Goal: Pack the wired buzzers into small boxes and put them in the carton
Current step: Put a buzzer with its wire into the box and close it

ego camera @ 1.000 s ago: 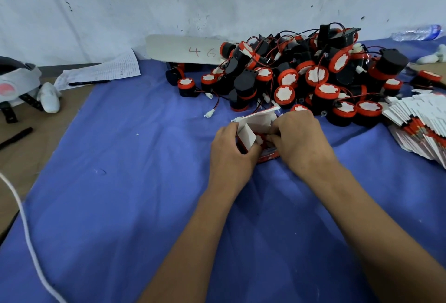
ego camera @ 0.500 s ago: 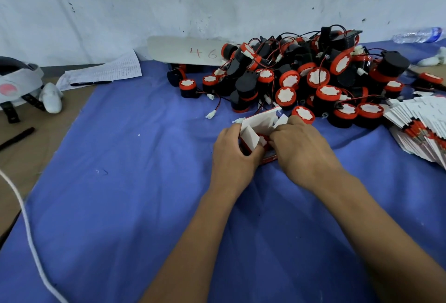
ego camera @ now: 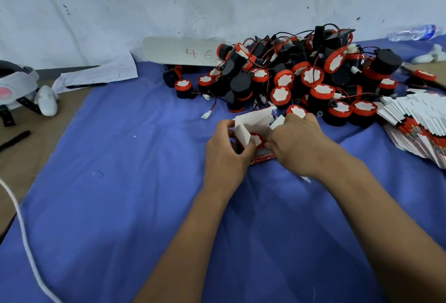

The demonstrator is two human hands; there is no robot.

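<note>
Red-and-white small box [ego camera: 253, 133], flaps open, sits on the blue-clothed bench [ego camera: 120, 194] before the buzzer pile [ego camera: 301, 78]. Left hand [ego camera: 226, 155] grips it; right hand [ego camera: 296, 145] apparently presses the buzzer [ego camera: 257, 139] inside, fingers curled.

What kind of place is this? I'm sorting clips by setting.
Probably a small packing workshop: a heap of wired buzzers, a stack of flat unfolded boxes and a handwritten tally sheet on a cloth-covered bench.
</note>
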